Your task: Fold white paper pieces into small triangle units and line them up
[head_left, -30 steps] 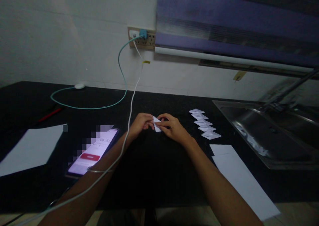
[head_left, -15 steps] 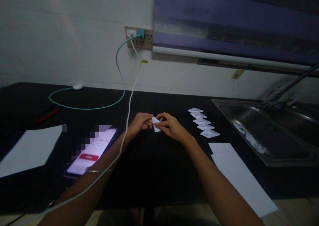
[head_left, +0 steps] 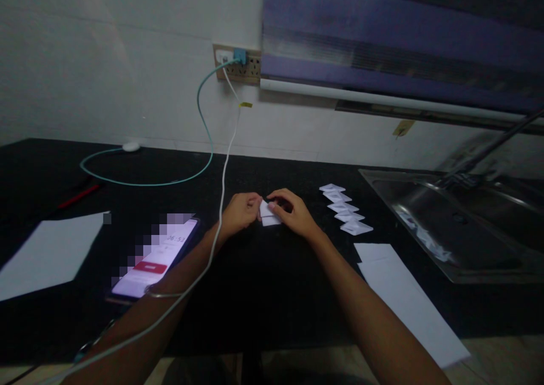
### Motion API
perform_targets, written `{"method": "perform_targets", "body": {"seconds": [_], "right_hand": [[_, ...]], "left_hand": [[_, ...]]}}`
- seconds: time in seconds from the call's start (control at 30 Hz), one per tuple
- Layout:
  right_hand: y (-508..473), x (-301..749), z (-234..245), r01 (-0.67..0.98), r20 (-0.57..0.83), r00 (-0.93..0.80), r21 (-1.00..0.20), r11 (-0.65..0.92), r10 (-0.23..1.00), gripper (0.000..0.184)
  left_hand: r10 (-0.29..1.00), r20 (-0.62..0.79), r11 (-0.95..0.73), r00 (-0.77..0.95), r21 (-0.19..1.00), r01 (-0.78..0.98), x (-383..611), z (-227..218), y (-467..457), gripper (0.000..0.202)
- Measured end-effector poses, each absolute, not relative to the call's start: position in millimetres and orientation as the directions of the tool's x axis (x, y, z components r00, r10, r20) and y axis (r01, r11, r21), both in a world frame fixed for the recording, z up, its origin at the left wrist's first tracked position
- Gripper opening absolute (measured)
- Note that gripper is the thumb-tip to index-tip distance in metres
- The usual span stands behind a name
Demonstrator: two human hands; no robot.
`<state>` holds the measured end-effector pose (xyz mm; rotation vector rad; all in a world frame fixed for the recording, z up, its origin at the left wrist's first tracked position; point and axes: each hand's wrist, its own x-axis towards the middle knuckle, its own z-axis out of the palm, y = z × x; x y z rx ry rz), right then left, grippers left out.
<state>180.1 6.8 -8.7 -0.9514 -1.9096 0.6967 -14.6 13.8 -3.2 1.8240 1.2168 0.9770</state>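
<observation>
A small piece of folded white paper point(head_left: 270, 221) is between my two hands over the middle of the black counter. My left hand point(head_left: 243, 210) pinches its left edge with the fingers curled. On its other side my right hand point(head_left: 292, 210) grips it, the thumb lying on top of the paper. The undersides of the fingers are hidden. To the right, several folded white paper pieces point(head_left: 342, 208) lie in a slanting, overlapping row. Nearer to me, right of my right forearm, are long white paper strips point(head_left: 412, 306).
A phone point(head_left: 147, 272) with a lit timer screen lies beside my left forearm, near white sheets point(head_left: 55, 255). A white cable point(head_left: 221, 204) crosses over my left arm. The metal sink point(head_left: 463, 243) is at right. A teal cable point(head_left: 148, 185) loops at back left.
The paper between my hands has gone from a narrow pointed shape to a wider one with a fold across it. My right thumb has moved onto its top.
</observation>
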Motion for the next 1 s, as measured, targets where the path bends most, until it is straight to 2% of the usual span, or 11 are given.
{"method": "perform_targets", "body": {"seconds": [0.1, 0.2, 0.43, 0.57, 0.77, 0.9, 1.0], "right_hand": [[9.5, 178.0, -11.1, 0.317, 0.334, -0.279, -0.853, 0.414, 0.901, 0.029], [10.4, 177.5, -12.7, 0.303, 0.255, -0.332, -0.883, 0.359, 0.908, 0.033], [6.5, 174.6, -10.0, 0.292, 0.241, -0.367, -0.887, 0.358, 0.898, 0.035], [5.2, 172.7, -10.4, 0.273, 0.216, -0.408, -0.898, 0.344, 0.887, 0.038], [7.7, 176.4, -11.3, 0.205, 0.18, -0.381, -0.94, 0.272, 0.907, 0.038], [9.6, 178.9, -10.7, 0.189, 0.195, -0.349, -0.943, 0.273, 0.917, 0.041], [9.9, 178.1, -10.3, 0.173, 0.208, -0.292, -0.948, 0.266, 0.933, 0.043]], "left_hand": [[0.934, 0.232, -0.327, 0.273, 0.863, 0.386, -12.9, -0.4, 10.2, 0.023], [0.924, 0.262, -0.361, 0.278, 0.835, 0.415, -11.9, 0.7, 8.5, 0.023], [0.904, 0.319, -0.422, 0.286, 0.772, 0.475, -11.8, 1.0, 7.5, 0.024], [0.909, 0.293, -0.406, 0.296, 0.783, 0.472, -9.7, 2.2, 4.9, 0.025], [0.916, 0.297, -0.393, 0.271, 0.802, 0.449, -8.3, 4.0, 4.1, 0.026], [0.931, 0.249, -0.34, 0.268, 0.858, 0.384, -9.4, 3.0, 6.1, 0.027], [0.924, 0.163, -0.287, 0.347, 0.893, 0.345, -10.5, -2.6, 9.0, 0.032]]}}
